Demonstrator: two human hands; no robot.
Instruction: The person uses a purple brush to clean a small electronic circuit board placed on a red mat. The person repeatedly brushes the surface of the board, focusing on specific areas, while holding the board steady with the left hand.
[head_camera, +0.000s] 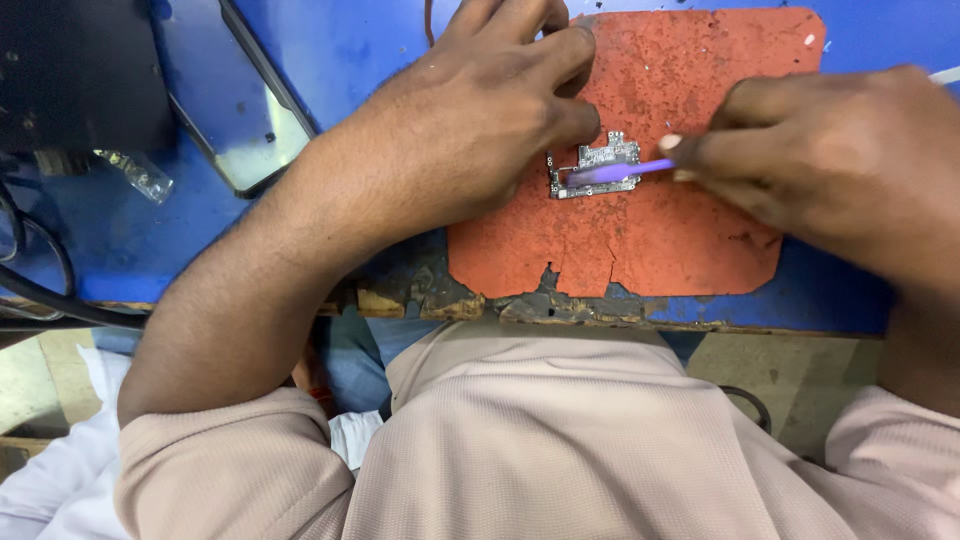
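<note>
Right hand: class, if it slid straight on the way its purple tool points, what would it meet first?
The right hand points its purple tool leftward across the small circuit board; past that, probably the left hand's fingers.

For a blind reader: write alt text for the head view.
A left hand steadies a small circuit board on a worn orange mat, while the right hand lays a purple tool across it. The mat lies on a blue bench, with a phone to the left.
</note>
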